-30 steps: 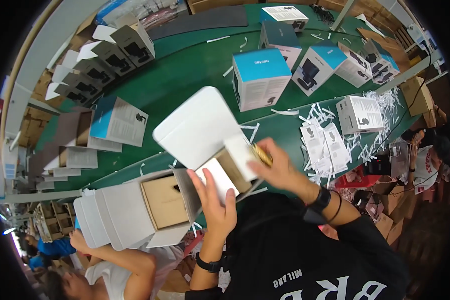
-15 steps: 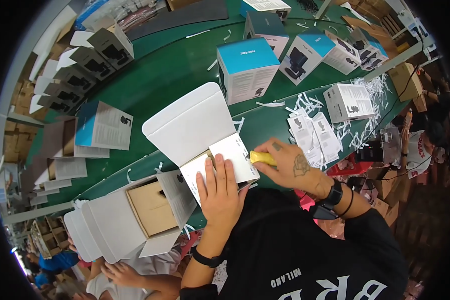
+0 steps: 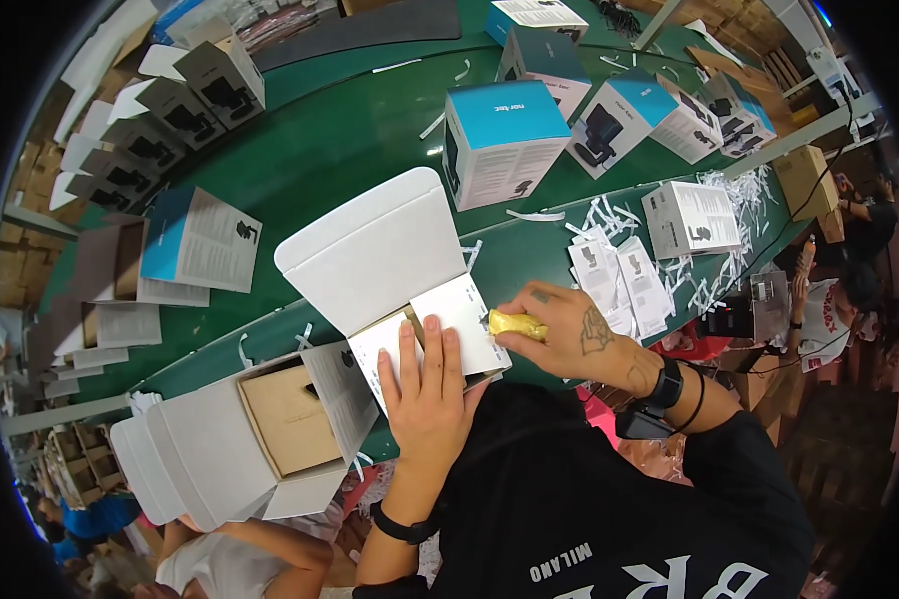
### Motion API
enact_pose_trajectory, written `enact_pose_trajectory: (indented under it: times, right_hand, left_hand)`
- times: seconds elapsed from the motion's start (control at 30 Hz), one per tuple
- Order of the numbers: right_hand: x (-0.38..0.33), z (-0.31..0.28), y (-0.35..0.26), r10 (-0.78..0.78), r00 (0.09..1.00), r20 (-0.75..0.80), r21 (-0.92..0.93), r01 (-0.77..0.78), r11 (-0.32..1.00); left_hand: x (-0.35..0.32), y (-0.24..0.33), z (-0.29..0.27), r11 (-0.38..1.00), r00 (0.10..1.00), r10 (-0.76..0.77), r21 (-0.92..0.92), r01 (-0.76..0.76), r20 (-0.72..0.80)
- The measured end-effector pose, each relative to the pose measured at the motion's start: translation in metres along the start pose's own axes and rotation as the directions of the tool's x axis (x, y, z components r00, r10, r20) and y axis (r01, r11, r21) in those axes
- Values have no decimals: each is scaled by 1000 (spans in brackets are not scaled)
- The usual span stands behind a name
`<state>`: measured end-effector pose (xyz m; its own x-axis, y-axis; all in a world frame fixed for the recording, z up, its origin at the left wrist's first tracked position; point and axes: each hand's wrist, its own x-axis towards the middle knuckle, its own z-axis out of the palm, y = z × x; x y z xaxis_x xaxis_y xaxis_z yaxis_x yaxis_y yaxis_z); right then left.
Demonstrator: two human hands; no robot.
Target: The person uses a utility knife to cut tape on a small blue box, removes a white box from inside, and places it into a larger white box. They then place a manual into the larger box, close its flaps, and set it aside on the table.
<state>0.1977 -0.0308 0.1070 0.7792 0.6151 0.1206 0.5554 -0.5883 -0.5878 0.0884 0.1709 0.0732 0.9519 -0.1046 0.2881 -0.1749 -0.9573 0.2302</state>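
White carton (image 3: 390, 270) is lying open on the green surface (image 3: 340, 150); left hand (image 3: 425, 384) is pressing its leaflet (image 3: 440, 334) flat, fingers spread; right hand (image 3: 569, 334) is pinching a yellow piece (image 3: 515, 323) alongside.

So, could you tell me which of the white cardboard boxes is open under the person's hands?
The white cardboard box with its lid raised, nearest the left hand; its neighbour holds a brown insert.

The person wears a black T-shirt (image 3: 609, 499) with white lettering. Both wrists carry black bands: a watch (image 3: 666, 384) on the right, a strap (image 3: 402, 526) on the left. The right hand (image 3: 569, 329) bears a dark tattoo.
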Motion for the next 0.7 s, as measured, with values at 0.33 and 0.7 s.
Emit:
enact_pose_trajectory:
  times: [0.33,0.7]
  right_hand:
    - [-12,-6,-4,32,993,-112,-33,-36,999]
    - [-14,8,8,53,989,-139,117,-37,992]
  left_hand:
    - [9,13,-7,999,999,-7,33,6,33]
    - [12,14,-10,997,990,26,65,-35,136]
